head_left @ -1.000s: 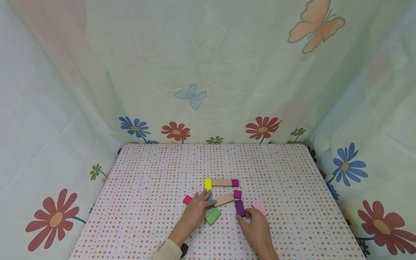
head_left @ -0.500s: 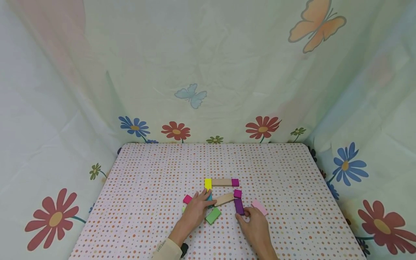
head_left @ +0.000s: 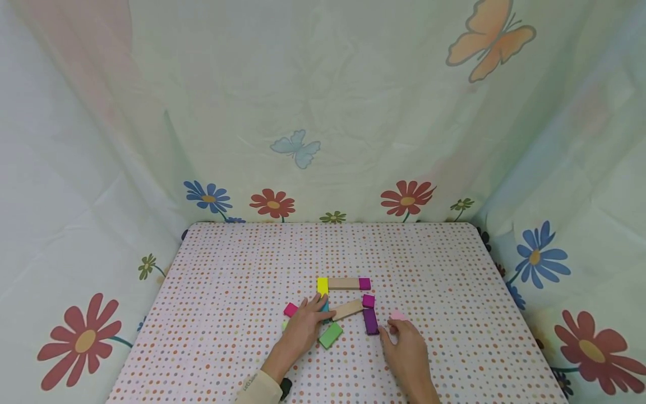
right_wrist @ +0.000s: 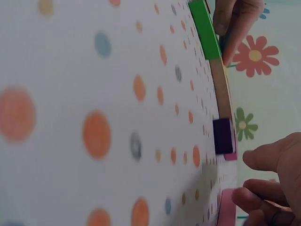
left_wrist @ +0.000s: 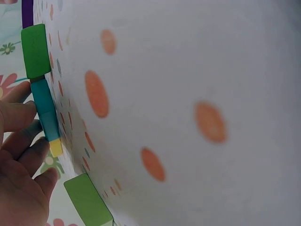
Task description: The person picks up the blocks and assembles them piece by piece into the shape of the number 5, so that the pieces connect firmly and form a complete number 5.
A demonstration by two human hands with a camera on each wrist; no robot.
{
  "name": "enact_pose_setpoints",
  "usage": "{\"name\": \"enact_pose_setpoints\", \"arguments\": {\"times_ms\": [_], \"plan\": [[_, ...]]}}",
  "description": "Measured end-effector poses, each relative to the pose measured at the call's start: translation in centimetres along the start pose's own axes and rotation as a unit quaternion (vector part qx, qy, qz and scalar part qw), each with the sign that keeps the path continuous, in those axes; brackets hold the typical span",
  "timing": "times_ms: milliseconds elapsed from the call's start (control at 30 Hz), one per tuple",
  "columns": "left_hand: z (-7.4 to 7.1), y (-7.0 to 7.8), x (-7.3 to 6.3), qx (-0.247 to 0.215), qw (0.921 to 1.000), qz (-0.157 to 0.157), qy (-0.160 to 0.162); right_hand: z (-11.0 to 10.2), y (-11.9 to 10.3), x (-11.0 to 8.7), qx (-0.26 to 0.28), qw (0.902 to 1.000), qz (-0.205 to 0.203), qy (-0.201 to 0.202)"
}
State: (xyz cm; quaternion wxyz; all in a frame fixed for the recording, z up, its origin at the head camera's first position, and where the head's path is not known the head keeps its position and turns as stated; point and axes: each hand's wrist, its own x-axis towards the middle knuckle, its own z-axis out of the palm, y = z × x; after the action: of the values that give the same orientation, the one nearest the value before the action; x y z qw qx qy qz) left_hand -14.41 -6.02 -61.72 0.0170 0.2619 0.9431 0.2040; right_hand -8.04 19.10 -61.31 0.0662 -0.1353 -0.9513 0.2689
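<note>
My left hand point(head_left: 301, 325) lies over the row of blocks, its fingers stretched out. In the left wrist view its fingertips touch the top of teal blocks point(left_wrist: 44, 106) that line up with a yellow block point(head_left: 322, 284). A tan wooden plank point(head_left: 348, 309) slants from the teal end toward a magenta cube point(head_left: 369, 301). Just below the cube, a dark purple block point(head_left: 370, 322) lies end-on to it. My right hand point(head_left: 407, 350) is beside the purple block, fingers loosely bent and holding nothing. Its fingers partly cover a pale pink block point(head_left: 397, 315).
A green block point(head_left: 331, 335) lies at an angle in front of the slanted plank. Behind, another tan plank point(head_left: 344, 284) joins the yellow block to a magenta block point(head_left: 365, 284). Left of my left hand are a hot-pink block point(head_left: 290, 310) and a light green block point(left_wrist: 88, 200).
My right hand nudged the purple block away from me up to the magenta cube, then let go and moved right toward the pale pink block. My left hand has stayed put.
</note>
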Motion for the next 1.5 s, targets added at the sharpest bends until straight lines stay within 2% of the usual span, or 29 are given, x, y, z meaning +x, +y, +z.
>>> {"name": "enact_pose_setpoints", "arguments": {"times_ms": [200, 367, 633, 833, 1067, 1333, 1500], "plan": [[0.1, 0.0, -0.1, 0.002, 0.9999, -0.002, -0.01, -0.2, 1.2, 0.2, -0.018, 0.9957, -0.012, 0.09], [0.1, 0.1, -0.1, 0.001, 0.9999, -0.002, -0.01, -0.3, 2.0, 0.8, -0.022, 0.9924, -0.02, 0.119], [0.0, 0.2, 0.1, -0.001, 1.0, 0.003, -0.001, -0.5, 2.3, 1.4, -0.047, 0.9962, 0.0, 0.073], [0.0, 0.2, 0.1, -0.003, 1.0, 0.003, 0.0, -0.5, 2.3, 1.5, -0.051, 0.9964, 0.01, 0.067], [0.0, 0.1, 0.1, -0.009, 1.0, 0.002, 0.0, -0.6, 2.2, 1.6, -0.058, 0.9974, 0.03, 0.031], [0.0, 0.0, 0.1, -0.007, 1.0, 0.002, -0.001, -0.7, 1.9, 1.3, -0.052, 0.9972, 0.043, 0.032], [0.1, -0.1, 0.1, -0.006, 1.0, 0.0, -0.004, -0.9, 1.8, 1.0, -0.054, 0.997, 0.054, 0.017]]}}
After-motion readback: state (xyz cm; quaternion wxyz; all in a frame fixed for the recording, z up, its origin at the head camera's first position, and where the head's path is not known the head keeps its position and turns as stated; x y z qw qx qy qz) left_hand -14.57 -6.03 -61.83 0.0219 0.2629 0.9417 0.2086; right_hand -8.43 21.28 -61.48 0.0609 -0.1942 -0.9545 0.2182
